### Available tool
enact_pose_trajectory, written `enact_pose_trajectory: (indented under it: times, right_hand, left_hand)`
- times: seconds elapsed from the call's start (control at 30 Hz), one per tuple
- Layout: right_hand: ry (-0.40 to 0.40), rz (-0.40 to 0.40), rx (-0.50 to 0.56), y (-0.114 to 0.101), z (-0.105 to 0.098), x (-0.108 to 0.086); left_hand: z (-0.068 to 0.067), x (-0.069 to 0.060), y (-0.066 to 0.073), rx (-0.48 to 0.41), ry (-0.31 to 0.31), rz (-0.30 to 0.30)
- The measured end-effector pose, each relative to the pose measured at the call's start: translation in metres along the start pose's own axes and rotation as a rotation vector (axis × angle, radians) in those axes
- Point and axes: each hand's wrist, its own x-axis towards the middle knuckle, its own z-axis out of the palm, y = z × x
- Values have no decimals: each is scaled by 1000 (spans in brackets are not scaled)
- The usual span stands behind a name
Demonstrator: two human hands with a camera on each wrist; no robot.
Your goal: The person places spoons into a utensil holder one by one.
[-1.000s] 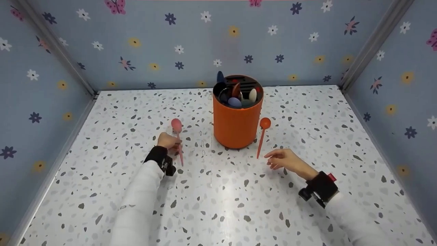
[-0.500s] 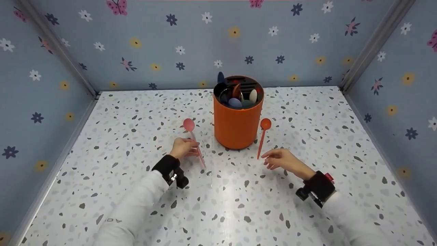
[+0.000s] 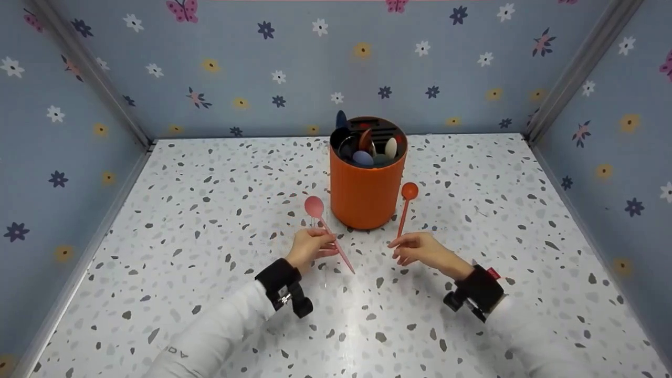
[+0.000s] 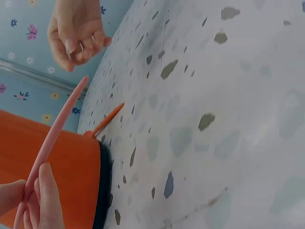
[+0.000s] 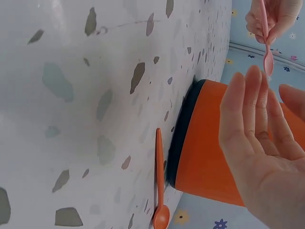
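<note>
My left hand (image 3: pixel 311 247) pinches a pink spoon (image 3: pixel 314 207) by its handle, in front of the orange holder. In the left wrist view the spoon's pink handle (image 4: pixel 53 133) runs up from between thumb and fingers. My right hand (image 3: pixel 428 251) holds nothing; in the right wrist view its palm (image 5: pixel 274 183) shows with the fingers loosely extended. Near it an orange spoon (image 3: pixel 410 191) lies on the table beside the holder, its handle end close to my right fingertips in the head view. The orange cylindrical holder (image 3: pixel 366 197) stands upright between the two spoons.
Several utensils, among them a purple spoon head (image 3: pixel 363 158) and a cream one (image 3: pixel 390 147), stand in the holder's black slotted top. The speckled white table (image 3: pixel 210 184) is bounded by flowered blue panels (image 3: pixel 236 63) at the back and sides.
My left hand has carried the pink spoon rightward and nearer to me, toward the middle; the spoon has turned slantwise. My right hand has shifted slightly left.
</note>
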Motion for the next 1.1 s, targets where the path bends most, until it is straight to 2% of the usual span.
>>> enact_pose_trajectory:
  times: [0.13, 0.33, 0.6, 0.8, 1.1]
  right_hand:
    - [-20, 15, 8, -2, 8, 1]
    - [-51, 45, -20, -1, 21, 3]
    - [-126, 48, 106, 2, 39, 6]
    - [-127, 56, 81, -2, 45, 5]
    - [-145, 12, 91, -14, 39, 3]
  left_hand:
    - [8, -8, -7, -36, -32, 10]
    - [17, -17, -15, -51, -66, -6]
    - [28, -24, -21, -61, -84, 11]
    - [35, -29, -17, -53, -82, 4]
    - [41, -32, -5, -54, -87, 14]
